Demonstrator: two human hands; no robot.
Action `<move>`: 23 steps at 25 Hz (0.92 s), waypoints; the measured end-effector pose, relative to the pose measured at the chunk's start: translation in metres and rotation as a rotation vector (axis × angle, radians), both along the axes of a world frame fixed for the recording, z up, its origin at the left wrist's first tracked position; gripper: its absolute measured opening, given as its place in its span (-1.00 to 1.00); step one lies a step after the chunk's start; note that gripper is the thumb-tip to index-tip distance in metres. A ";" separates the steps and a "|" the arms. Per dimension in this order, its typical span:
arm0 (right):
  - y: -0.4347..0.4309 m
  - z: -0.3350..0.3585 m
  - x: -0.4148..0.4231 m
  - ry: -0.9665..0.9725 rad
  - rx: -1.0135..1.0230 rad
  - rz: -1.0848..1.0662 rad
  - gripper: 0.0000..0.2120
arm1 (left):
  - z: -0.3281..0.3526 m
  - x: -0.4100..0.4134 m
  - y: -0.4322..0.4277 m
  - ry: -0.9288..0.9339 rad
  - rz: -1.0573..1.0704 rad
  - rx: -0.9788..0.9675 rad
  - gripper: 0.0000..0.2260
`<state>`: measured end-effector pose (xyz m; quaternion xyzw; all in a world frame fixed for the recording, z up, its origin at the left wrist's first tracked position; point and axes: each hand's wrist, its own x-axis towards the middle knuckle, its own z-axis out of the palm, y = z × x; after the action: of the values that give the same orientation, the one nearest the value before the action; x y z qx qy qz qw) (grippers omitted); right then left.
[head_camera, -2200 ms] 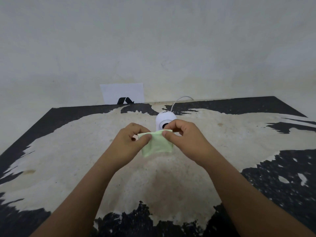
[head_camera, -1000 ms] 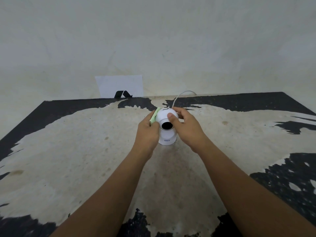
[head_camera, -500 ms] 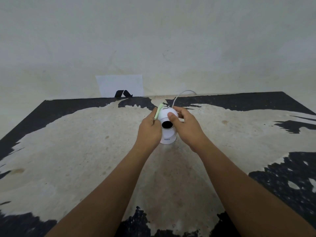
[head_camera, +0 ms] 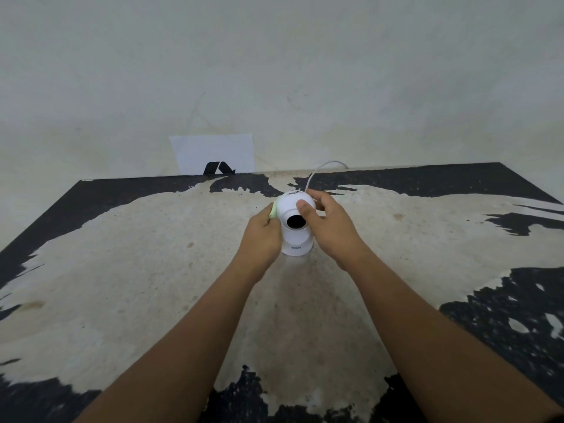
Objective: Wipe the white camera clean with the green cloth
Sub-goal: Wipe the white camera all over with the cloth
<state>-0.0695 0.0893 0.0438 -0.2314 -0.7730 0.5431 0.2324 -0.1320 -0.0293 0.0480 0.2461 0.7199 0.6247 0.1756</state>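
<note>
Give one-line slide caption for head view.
Left hand presses green cloth against white camera; right hand steadies it.

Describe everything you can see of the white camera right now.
The white camera is a small, smooth, plastic-looking unit: a round head with a black circular lens face toward the viewer, on a short cylindrical base with small grey lettering too blurred to read. It stands upright on the worn table. A thin white cable rises behind it. The left hand presses the green cloth against its left side; the right hand grips the head's right side, thumb near the lens.
</note>
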 end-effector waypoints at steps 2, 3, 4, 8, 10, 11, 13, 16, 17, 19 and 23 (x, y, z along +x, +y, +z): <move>0.000 0.000 -0.001 -0.001 -0.002 -0.001 -0.59 | -0.003 0.004 0.001 -0.018 -0.019 -0.159 -0.76; -0.001 0.000 -0.001 -0.001 -0.004 0.000 -0.60 | -0.005 0.006 0.000 -0.026 -0.011 -0.221 -0.77; -0.001 0.001 0.000 0.001 -0.007 0.002 -0.60 | -0.006 0.007 -0.001 -0.039 -0.001 -0.258 -0.75; 0.000 0.002 0.004 0.012 -0.072 0.041 -0.62 | -0.006 0.005 -0.025 -0.065 -0.037 -0.295 -0.73; 0.001 0.004 0.005 -0.005 -0.105 0.054 -0.60 | 0.000 0.007 -0.038 -0.058 -0.056 -0.258 -0.74; -0.001 0.005 0.007 -0.006 -0.088 0.033 -0.57 | 0.005 0.009 -0.044 -0.026 -0.057 -0.237 -0.76; -0.006 0.011 0.015 0.076 -0.023 -0.023 -0.58 | 0.022 0.012 -0.050 0.042 -0.057 -0.178 -0.81; -0.007 0.032 0.031 0.172 0.004 0.129 -0.72 | 0.047 0.013 -0.049 0.080 -0.093 -0.056 -0.92; -0.006 0.039 0.035 0.147 -0.016 0.230 -0.76 | 0.055 0.012 -0.047 0.091 -0.109 -0.025 -0.91; -0.001 0.052 0.038 0.094 -0.038 0.370 -0.87 | 0.069 0.010 -0.040 0.120 -0.135 0.018 -0.88; 0.017 0.069 0.026 0.085 0.031 0.233 -0.91 | 0.068 -0.006 -0.033 0.125 -0.036 0.082 -0.91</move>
<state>-0.0432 0.1065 0.1126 -0.1131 -0.7926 0.5635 0.2037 -0.1383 -0.0620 0.1159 0.3044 0.6988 0.6339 0.1311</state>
